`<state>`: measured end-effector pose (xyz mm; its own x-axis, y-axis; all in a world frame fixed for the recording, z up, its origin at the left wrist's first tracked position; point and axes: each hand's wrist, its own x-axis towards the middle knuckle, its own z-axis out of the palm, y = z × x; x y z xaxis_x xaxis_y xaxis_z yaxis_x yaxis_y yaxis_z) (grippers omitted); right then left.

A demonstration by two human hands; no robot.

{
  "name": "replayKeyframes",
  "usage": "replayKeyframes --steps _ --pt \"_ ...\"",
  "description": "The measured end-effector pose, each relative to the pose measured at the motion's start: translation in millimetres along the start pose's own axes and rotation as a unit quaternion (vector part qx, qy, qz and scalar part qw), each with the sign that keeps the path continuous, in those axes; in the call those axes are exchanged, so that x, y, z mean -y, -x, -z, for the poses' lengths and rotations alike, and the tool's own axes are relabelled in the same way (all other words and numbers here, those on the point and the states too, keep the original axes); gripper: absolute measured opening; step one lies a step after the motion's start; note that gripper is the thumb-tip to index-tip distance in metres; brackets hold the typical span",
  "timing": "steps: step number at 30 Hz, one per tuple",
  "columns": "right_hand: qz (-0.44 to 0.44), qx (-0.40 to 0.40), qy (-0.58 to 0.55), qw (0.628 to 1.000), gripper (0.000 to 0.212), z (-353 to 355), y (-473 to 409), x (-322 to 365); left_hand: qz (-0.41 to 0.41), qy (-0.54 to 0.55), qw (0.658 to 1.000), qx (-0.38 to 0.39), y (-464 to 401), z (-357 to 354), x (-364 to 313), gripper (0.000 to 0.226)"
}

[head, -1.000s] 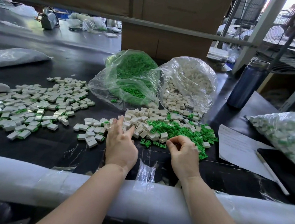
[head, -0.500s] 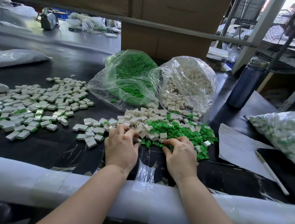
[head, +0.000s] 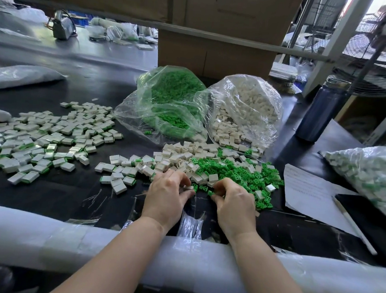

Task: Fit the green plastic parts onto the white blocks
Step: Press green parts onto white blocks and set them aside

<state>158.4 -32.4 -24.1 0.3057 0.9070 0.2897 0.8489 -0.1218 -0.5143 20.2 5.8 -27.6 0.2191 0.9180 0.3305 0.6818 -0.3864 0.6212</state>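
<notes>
Writing on the paper sheet [head: 309,188] too small and blurred to read.

Green plastic parts [head: 236,173], white blocks [head: 177,156], black table [head: 56,193], dark-blue bottle [head: 319,112].

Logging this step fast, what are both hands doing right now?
Left hand: fingers curled, pinching a white block.
Right hand: fingers curled, pinching a green part.

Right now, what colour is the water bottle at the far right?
Dark blue water bottle with a silver cap; head view.
</notes>
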Motion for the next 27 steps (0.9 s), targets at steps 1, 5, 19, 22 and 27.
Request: replayKeyframes --steps 1,5,19,22,27 --pt "-0.003 0.001 -0.016 1.000 0.009 0.5 0.0 -0.4 -0.008 0.020 1.000 0.007 0.3 0.1 -0.6 0.012" --pt "-0.013 0.011 -0.156 0.988 0.007 3.0 -0.2 -0.9 -0.007 0.121 0.992 0.039 0.4 2.4 -3.0 0.013" --pt "0.023 0.055 -0.354 0.933 0.027 8.5 1.5 5.2 0.050 0.317 0.942 0.101 -1.4 6.2 -2.2 0.017" --pt "0.030 0.068 -0.352 0.933 0.025 8.6 1.8 5.5 0.058 0.327 0.937 0.107 -1.2 6.6 -3.0 0.018" --pt "0.004 0.086 -0.383 0.920 0.020 7.9 0.7 4.2 0.061 0.370 0.920 0.116 -0.8 8.2 -6.8 0.019"
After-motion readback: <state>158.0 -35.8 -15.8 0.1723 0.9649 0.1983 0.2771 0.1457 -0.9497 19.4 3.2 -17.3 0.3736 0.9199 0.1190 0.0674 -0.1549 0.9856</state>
